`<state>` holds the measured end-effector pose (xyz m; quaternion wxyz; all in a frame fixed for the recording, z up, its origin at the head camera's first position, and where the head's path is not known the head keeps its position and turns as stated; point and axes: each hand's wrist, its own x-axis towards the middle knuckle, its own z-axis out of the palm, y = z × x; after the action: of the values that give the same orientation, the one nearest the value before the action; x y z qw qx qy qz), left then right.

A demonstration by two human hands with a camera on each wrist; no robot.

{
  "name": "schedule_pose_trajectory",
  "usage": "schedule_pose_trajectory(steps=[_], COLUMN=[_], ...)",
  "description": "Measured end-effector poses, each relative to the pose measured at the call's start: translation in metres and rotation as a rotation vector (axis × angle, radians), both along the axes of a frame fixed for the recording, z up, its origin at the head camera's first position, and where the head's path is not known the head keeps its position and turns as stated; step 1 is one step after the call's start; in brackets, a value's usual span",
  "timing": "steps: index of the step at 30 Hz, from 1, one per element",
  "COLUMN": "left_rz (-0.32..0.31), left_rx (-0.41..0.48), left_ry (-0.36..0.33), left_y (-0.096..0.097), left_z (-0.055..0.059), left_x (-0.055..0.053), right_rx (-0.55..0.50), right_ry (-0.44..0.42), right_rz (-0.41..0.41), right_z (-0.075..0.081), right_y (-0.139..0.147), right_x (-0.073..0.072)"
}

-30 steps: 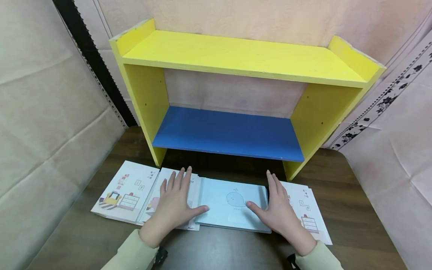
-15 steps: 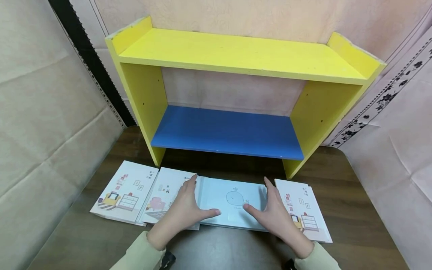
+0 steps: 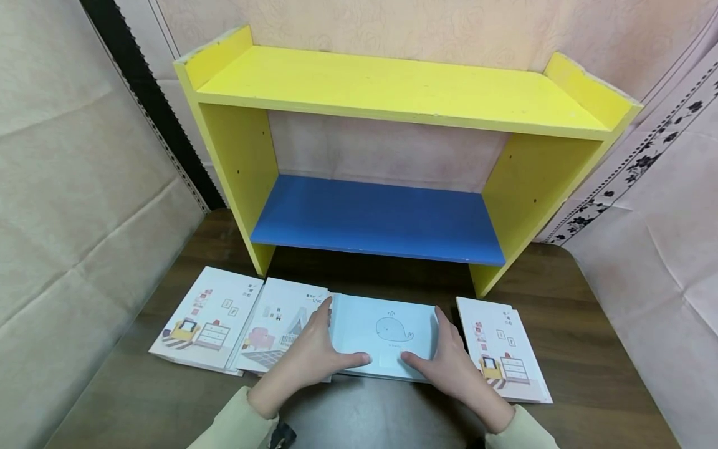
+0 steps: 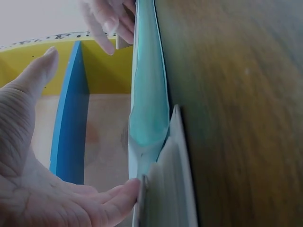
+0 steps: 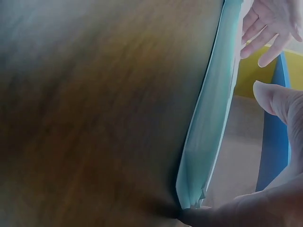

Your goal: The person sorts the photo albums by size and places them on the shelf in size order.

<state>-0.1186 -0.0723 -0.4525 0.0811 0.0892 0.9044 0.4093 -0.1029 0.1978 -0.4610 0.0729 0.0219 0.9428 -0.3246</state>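
Note:
A light blue book (image 3: 376,318) with a whale drawn on its cover lies flat in the middle of the table, apparently on top of another. My right hand (image 3: 451,362) is at its right edge, fingers along the side and thumb raised over the cover. On the other side, my left hand (image 3: 311,355) stands near the left edge. In the left wrist view, a left fingertip (image 4: 132,187) touches the edge of a white book (image 4: 165,198), and the thumb is off the cover. The white book with a pink pig (image 3: 263,321) is partly hidden under the left hand.
A yellow shelf unit (image 3: 359,78) with a blue lower board (image 3: 376,218) stands behind the books. White illustrated books lie at the far left (image 3: 207,318) and right (image 3: 505,349) of the dark wooden table (image 3: 583,349). Cloth panels enclose both sides.
Both hands have lowered and come closer together. The left hand moved right, uncovering more of the pig book. The light blue book's right edge has shifted slightly left with the right hand.

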Motion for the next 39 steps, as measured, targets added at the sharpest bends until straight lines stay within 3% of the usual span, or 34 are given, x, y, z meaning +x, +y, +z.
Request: schedule_pose_trajectory(steps=[9,15,17,30,36,39], left_rz=[-0.012,0.069,0.079,0.068,0.03,0.032], left_rx=[0.062,0.334,0.385,0.364,0.469,0.479], left_ry=[-0.07,-0.193,-0.209,-0.199,-0.189,-0.163], left_y=[0.001,-0.005,-0.006,0.002,0.018,0.023], left_z=[0.005,0.005,0.004,0.0,-0.006,-0.009], left_x=[0.0,-0.006,-0.008,-0.007,-0.001,0.005], right_rx=[0.004,0.002,0.002,0.003,0.026,0.019], right_ry=[-0.036,-0.043,-0.043,-0.056,-0.023,-0.019], right_rz=[0.012,0.017,0.021,0.026,0.043,0.046], right_z=[-0.002,-0.003,-0.002,-0.001,-0.003,-0.004], right_y=[-0.001,0.0,0.001,-0.002,-0.005,-0.005], right_x=[0.001,0.002,0.002,0.001,0.001,0.0])
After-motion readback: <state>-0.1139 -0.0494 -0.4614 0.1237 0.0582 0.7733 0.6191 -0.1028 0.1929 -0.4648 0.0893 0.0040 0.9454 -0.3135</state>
